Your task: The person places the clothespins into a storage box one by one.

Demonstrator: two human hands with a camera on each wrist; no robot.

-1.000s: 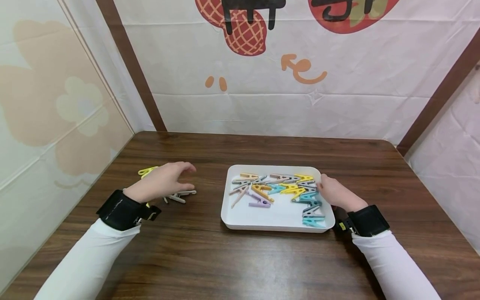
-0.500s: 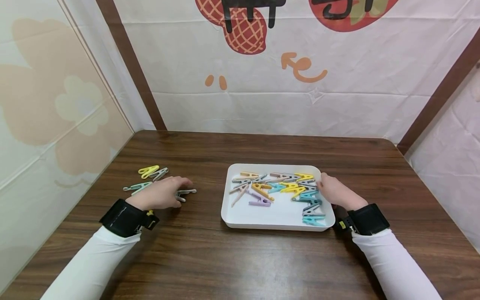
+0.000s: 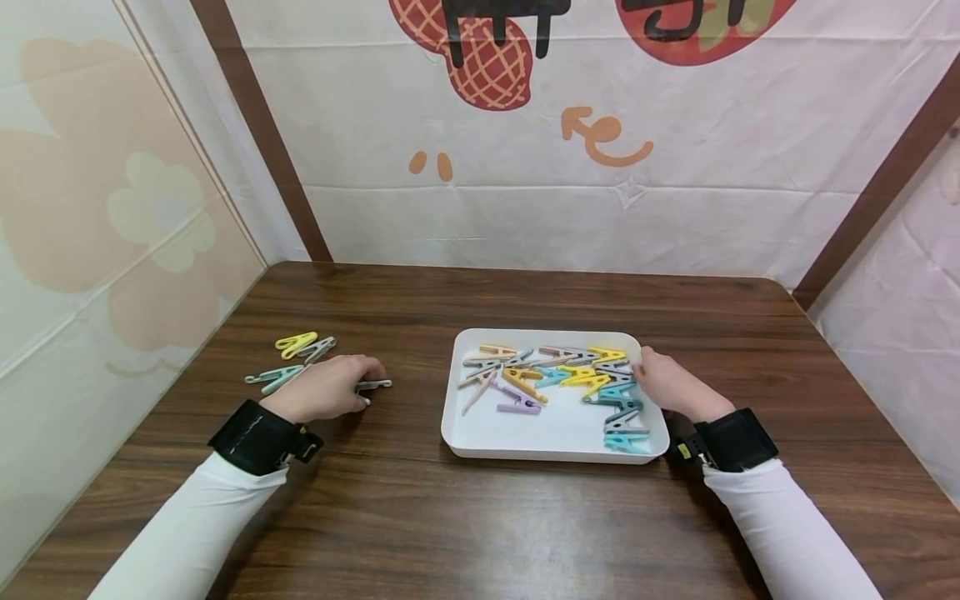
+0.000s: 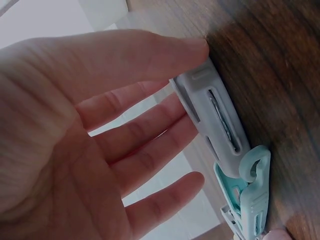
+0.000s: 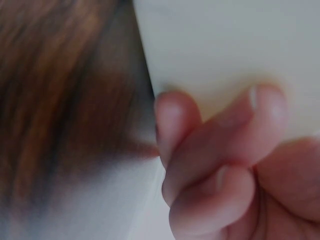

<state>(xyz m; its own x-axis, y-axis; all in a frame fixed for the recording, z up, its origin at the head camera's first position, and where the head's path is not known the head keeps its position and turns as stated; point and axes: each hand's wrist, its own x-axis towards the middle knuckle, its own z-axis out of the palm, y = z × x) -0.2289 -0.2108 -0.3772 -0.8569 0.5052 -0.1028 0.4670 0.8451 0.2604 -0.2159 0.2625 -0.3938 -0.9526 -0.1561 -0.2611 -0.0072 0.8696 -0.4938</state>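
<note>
On the left of the table, my left hand (image 3: 328, 389) pinches a grey clothespin (image 4: 215, 117) between thumb and fingers, low over the wood. A mint clothespin (image 4: 256, 187) touches its far end in the left wrist view. Behind that hand lie a yellow clothespin (image 3: 296, 344), a grey one (image 3: 318, 349) and mint ones (image 3: 274, 375). With curled fingers, my right hand (image 3: 678, 387) holds the right edge of a white tray (image 3: 555, 446). Clothespins in yellow, blue, purple, grey and beige lie inside, mostly along its back and right sides.
The brown wooden table (image 3: 420, 525) runs back to a printed white cloth wall (image 3: 510, 221). Another cloth wall (image 3: 97, 225) stands along the left side. Bare wood separates the left hand from the tray.
My left hand has come down and its fingers have closed on the grey clothespin. The right hand and tray have stayed in place.
</note>
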